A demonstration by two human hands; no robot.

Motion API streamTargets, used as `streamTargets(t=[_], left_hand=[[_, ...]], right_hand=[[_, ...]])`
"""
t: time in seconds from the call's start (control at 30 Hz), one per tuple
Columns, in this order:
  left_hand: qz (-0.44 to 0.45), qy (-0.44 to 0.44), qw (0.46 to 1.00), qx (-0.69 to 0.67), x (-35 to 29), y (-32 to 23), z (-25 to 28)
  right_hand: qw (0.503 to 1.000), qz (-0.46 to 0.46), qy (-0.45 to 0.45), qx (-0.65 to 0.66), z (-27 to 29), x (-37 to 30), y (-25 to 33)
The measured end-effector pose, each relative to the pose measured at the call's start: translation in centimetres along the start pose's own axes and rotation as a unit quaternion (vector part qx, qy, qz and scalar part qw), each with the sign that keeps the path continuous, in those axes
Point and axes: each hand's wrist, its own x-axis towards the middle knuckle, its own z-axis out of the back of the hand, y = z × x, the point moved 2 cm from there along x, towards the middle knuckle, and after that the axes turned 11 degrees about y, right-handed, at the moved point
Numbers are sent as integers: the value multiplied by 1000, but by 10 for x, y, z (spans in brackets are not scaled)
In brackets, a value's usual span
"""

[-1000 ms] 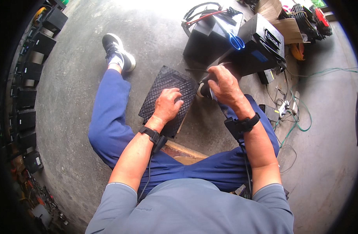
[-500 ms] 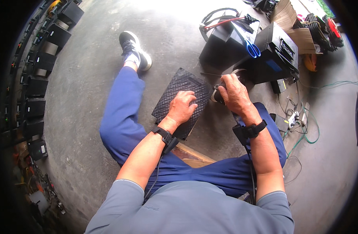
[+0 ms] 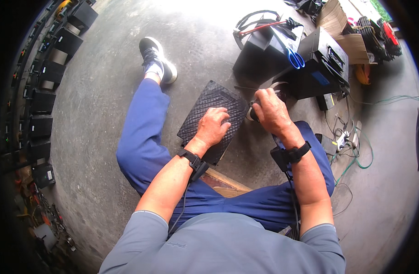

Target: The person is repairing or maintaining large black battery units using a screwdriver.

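A black rectangular case (image 3: pixel 205 102) with a diamond-textured face and screw holes at its corners lies tilted between my legs. My left hand (image 3: pixel 213 125) rests on its near part, fingers loosely bent and thumb apart, gripping nothing. To the right of the case, my right hand (image 3: pixel 272 109) is closed around what looks like a screwdriver (image 3: pixel 246 87). Its thin metal shaft points left, over the case's far right corner and apart from the case as far as I can tell. The handle is mostly hidden by my fingers.
Black box-shaped units (image 3: pixel 319 64) stand at the far right, with blue-handled scissors (image 3: pixel 295 58) and a red-and-black cable (image 3: pixel 264 27) on top. A power strip (image 3: pixel 343 139) and tangled wires lie right of my knee. Shelves of black boxes (image 3: pixel 41 100) line the left.
My right hand has shifted slightly left and nearer to me, still around the tool. The left hand and the case have hardly moved.
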Motion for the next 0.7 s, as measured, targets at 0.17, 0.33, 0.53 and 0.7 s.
streamTargets(t=[0.17,0.33,0.53,0.7], left_hand=[[3,5,1000,-1,0,-1,1],[-8,2,1000,3,1,-1,0],[-4,5,1000,7,0,-1,0],[3,5,1000,6,-1,0,-1]], right_hand=[[998,33,23,-49,-1,4,7],[998,53,-26,-18,3,-3,-5],[996,60,-65,10,-5,-6,-5],[998,-23,-64,18,-3,-3,-2]])
